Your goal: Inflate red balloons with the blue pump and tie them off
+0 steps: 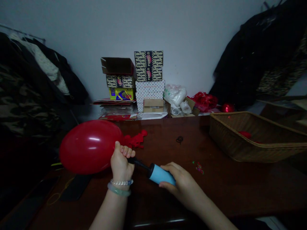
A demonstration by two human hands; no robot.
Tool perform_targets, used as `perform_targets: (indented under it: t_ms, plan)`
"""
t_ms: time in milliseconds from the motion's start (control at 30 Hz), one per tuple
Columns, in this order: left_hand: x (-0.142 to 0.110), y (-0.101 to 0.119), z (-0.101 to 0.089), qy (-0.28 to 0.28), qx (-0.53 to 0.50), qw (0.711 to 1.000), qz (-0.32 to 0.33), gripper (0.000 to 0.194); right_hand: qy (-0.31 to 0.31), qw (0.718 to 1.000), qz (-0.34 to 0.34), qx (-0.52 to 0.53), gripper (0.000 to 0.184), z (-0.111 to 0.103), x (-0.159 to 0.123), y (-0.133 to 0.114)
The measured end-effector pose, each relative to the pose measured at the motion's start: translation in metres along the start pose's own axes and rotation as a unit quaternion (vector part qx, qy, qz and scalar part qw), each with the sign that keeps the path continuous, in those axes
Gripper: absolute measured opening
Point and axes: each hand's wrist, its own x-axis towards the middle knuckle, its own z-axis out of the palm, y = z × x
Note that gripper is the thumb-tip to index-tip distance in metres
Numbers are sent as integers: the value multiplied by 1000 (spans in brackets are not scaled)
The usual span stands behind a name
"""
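Note:
A large inflated red balloon (90, 147) lies on its side at the left, above the table. My left hand (122, 159) is closed around the balloon's neck, where the black nozzle of a blue hand pump (161, 175) meets it. The join itself is hidden by my fingers. My right hand (179, 182) wraps around the pump's blue barrel, which slants down to the right. Just behind my left hand, a small heap of limp red balloons (136, 139) rests on the dark wooden table (165, 140).
A wicker basket (240, 151) with something red inside stands at the right. Black bands (179, 139) and small colourful bits (199, 168) lie on the table. Stacked boxes (148, 65) and plastic bags (176, 94) line the wall. Clothes (249, 54) hang on both sides.

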Motion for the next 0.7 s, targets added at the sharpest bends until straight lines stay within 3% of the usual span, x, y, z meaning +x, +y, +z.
perform_targets:
  t_ms: [267,367,500,700]
  plan:
    - [14,10,-8,19,-16,1000,1,40,-72,996,46,1,42,-26,-3,5]
    - [10,7,-5,21,-13,1000,-3,40,-75,995,71,0,54,-26,-1,8]
    - [5,2,-1,15,-18,1000,8,40,-68,996,51,2,45,-24,1,6]
    - [-12,-13,4,-15,-5,1000,9,42,-24,999,14,-25,47,-17,-1,1]
